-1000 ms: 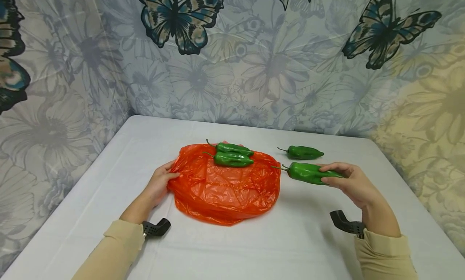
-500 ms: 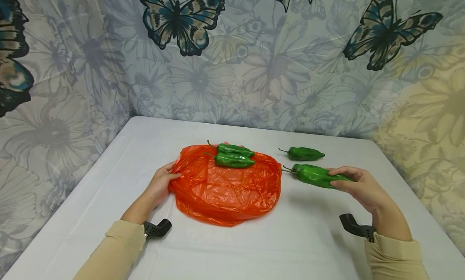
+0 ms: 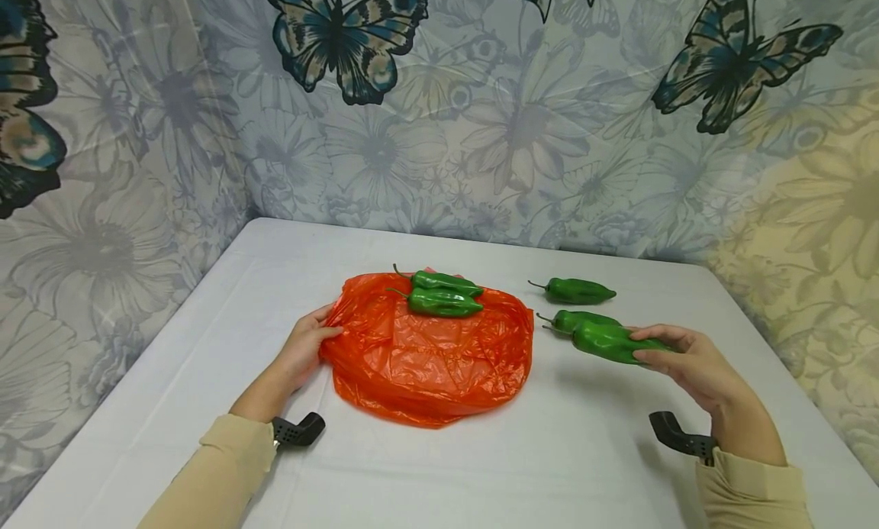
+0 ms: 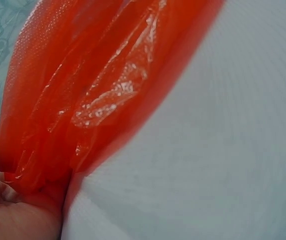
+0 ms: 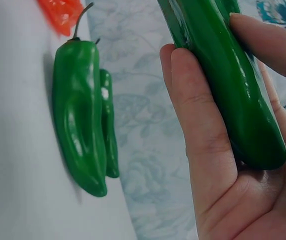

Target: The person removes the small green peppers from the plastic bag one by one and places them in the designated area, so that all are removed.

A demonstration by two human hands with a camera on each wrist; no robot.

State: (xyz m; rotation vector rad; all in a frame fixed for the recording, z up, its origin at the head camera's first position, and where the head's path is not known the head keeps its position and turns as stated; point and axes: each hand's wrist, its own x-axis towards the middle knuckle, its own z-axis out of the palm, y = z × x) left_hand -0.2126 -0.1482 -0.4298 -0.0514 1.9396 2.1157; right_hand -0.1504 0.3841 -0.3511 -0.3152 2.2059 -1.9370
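My left hand (image 3: pixel 302 349) pinches the left edge of a red plastic bag (image 3: pixel 433 361). In the left wrist view the bag (image 4: pixel 98 95) bunches up from between thumb and fingers. Two green peppers (image 3: pixel 445 302) lie side by side on the bag's far part. To the right of the bag, my right hand (image 3: pixel 693 361) holds a green pepper (image 3: pixel 607 342) by its pointed end, stem toward the bag. The right wrist view shows this pepper (image 5: pixel 233 95) between thumb and fingers. Close behind it lies another pepper (image 3: pixel 566 320), partly covered, and a further one (image 3: pixel 580 290) rests beyond.
A white cloth covers the table (image 3: pixel 426 483). Behind it stands a wall covering (image 3: pixel 515 132) with flowers and butterflies. Each wrist wears a black camera mount, one on the left (image 3: pixel 298 430) and one on the right (image 3: pixel 680 435).
My right hand has moved right and toward me with its pepper, uncovering more of the pepper behind it. The left hand and the bag stay in place.
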